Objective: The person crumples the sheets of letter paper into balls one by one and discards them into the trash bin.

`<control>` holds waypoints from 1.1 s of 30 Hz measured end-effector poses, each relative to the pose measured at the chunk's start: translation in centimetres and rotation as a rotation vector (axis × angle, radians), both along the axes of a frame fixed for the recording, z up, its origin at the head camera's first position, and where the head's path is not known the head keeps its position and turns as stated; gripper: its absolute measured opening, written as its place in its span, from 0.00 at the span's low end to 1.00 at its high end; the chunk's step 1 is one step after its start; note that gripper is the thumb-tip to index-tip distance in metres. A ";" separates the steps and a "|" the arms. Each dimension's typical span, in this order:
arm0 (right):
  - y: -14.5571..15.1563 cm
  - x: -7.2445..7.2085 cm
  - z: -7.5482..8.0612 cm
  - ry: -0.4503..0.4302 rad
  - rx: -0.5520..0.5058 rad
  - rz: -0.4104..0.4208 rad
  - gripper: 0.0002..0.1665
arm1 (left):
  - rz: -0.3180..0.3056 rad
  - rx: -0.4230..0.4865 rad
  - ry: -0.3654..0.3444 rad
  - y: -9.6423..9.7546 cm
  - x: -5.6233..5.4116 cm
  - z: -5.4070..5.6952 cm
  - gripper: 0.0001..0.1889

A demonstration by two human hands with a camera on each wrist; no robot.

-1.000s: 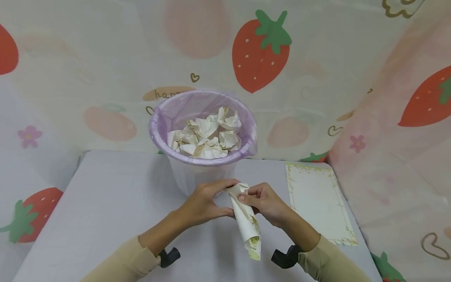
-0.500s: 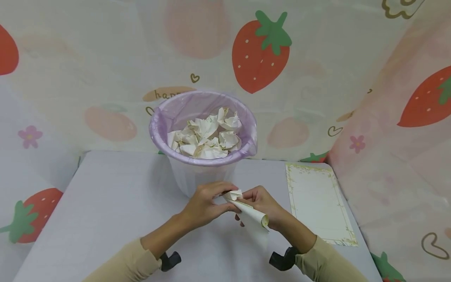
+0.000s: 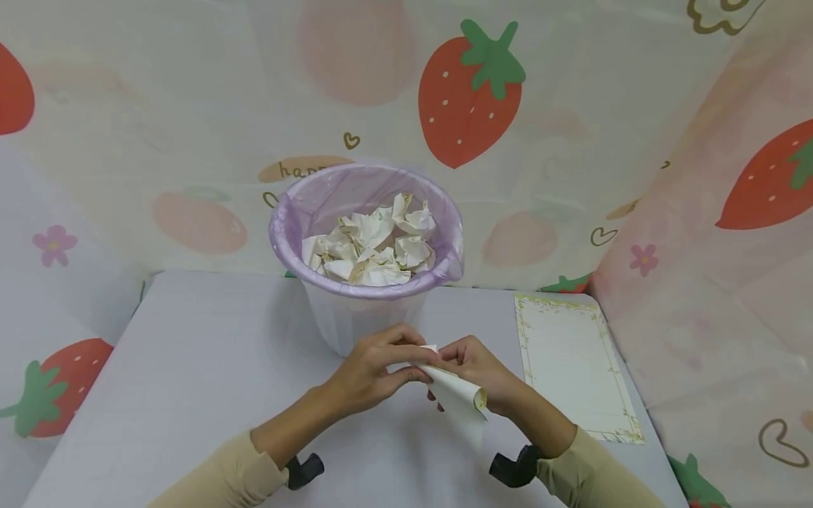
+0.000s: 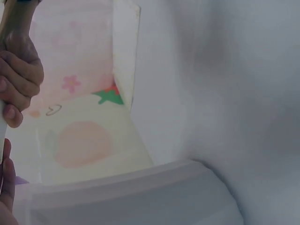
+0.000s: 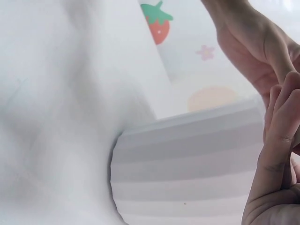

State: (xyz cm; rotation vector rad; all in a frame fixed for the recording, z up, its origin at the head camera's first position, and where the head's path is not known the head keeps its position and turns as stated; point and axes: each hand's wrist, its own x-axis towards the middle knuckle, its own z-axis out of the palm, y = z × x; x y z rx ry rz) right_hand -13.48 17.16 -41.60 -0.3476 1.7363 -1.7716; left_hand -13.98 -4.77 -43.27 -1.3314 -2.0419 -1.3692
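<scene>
A sheet of cream paper with a yellow-green printed border (image 3: 459, 392), rolled into a loose tube, is held between both hands low in front of the bin. My left hand (image 3: 381, 367) pinches its upper left end between thumb and fingers. The right hand (image 3: 480, 370) grips the paper from the right, its fingertips partly hidden behind the tube. In the left wrist view the right hand (image 4: 23, 77) is curled at the paper's edge. The right wrist view shows the left hand (image 5: 253, 47) close to the right hand's fingers (image 5: 276, 140).
A white ribbed bin with a purple liner (image 3: 452, 240) stands behind the hands, with several crumpled papers (image 3: 375, 229) inside. A flat bordered sheet (image 3: 581, 367) lies on the table (image 3: 209, 353) at the right. Strawberry-printed cloth (image 3: 571, 106) surrounds the table.
The rolled paper has swung from nearly upright to slanting down to the right. The left hand's fingers have moved over its folded end. Bin and flat sheet stay put.
</scene>
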 end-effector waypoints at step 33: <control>4.3 0.8 2.0 0.611 0.200 0.105 0.26 | 0.062 0.018 -0.378 -1.1 0.0 -1.4 0.03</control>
